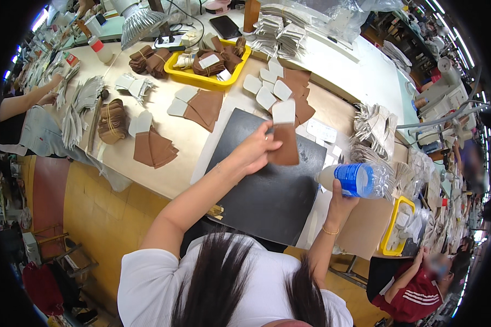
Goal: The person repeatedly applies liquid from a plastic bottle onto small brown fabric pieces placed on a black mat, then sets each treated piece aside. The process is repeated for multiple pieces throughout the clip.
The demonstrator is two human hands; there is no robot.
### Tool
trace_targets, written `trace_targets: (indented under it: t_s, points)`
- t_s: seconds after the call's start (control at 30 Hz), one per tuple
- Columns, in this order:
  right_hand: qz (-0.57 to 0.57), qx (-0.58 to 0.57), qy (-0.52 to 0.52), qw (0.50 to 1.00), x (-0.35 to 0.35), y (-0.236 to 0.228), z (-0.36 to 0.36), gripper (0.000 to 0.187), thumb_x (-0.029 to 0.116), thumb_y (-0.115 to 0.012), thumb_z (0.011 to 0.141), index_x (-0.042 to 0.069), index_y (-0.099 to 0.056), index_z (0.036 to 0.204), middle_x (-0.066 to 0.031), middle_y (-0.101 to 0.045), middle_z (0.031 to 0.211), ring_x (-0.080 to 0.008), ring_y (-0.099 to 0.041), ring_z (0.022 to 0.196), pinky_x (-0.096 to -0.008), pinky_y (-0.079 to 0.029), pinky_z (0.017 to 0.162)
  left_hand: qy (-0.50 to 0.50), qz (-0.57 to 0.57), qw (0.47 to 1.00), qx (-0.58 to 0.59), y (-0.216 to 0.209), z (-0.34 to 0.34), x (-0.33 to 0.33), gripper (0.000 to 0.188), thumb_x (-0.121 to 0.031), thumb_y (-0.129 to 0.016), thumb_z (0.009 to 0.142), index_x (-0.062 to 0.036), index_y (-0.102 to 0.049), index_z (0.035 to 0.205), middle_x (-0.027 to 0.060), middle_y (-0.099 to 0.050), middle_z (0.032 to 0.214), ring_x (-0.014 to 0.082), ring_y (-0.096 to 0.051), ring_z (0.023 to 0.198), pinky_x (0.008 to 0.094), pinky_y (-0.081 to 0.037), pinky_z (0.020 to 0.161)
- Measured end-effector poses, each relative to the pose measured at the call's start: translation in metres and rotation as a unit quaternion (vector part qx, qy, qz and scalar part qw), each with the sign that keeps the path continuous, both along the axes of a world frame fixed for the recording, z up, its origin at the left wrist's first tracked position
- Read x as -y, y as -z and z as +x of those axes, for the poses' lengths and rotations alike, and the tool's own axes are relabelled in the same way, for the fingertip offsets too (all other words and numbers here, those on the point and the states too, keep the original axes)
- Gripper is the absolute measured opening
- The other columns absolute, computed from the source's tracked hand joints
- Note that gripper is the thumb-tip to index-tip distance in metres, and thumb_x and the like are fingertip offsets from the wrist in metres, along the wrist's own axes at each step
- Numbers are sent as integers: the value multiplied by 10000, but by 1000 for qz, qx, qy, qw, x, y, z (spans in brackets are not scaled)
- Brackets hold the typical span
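Note:
My left hand (253,147) pinches the edge of a brown leather piece (285,148) with a white panel at its far end, over a black work mat (256,188). To the right, my right hand (341,206) is wrapped round a clear plastic bottle with a blue label (355,180). The bottle lies tilted on its side, its narrower end toward the mat, with whitish contents. Just beyond the left hand, brown pieces with white panels (298,83) are fanned out. Small white pieces (329,158) lie between the mat and the bottle.
At the back, a yellow tray (204,82) carries bundled brown pieces. More fanned pieces (154,148) and a tied brown bundle (113,121) sit left. A lamp (142,24) and phone (224,27) are behind. Another yellow tray (391,229) stands right, near a person in red (412,289).

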State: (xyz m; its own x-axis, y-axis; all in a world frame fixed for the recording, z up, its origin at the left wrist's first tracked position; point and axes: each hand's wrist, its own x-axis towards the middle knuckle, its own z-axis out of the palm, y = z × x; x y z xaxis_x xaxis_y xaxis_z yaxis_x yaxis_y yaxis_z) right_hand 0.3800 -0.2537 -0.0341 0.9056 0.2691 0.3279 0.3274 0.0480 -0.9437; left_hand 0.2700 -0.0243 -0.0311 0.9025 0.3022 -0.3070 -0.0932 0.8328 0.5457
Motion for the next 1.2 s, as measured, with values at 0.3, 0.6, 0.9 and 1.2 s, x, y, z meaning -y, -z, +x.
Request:
trace_targets:
  t_s: [0.3, 0.6, 0.9, 1.2]
  points:
    - [-41, -34, 22, 998, 18, 1, -3, 609, 104, -793, 744, -68, -490, 1243, -158, -590, 1192, -224, -566, 1087, -353, -437, 973, -238, -74, 969, 8, 20, 174, -69, 334, 45, -448, 922, -59, -333, 1218, 165, -468, 1214, 290, -499, 1109, 446, -443, 958]
    - [-49, -42, -5, 998, 34, 12, 6, 613, 149, -752, 798, -83, -448, 1278, -176, -558, 1241, -243, -554, 1104, -363, -438, 970, 54, -37, 995, 75, 20, 65, -43, 237, -144, -540, 945, -40, -518, 1156, 95, -606, 1024, 219, -619, 944, 330, -516, 825]
    - [4, -21, -124, 992, -22, 4, -7, 619, 226, -756, 804, -78, -470, 1260, -183, -577, 1229, -238, -567, 1093, -363, -447, 961, -337, 663, 484, -461, 31, -215, -123, 375, -153, -664, 804, 42, -598, 1118, 221, -582, 1035, 376, -555, 961, 429, -448, 861]
    - [50, -50, -177, 982, -36, -7, -34, 790, 205, -832, 713, -35, -386, 1319, -205, -548, 1252, -260, -553, 1113, -371, -455, 959, -266, 600, 490, -574, 49, -246, -130, 436, -239, -751, 738, 14, -618, 1067, 197, -574, 1065, 372, -534, 1014, 426, -426, 916]
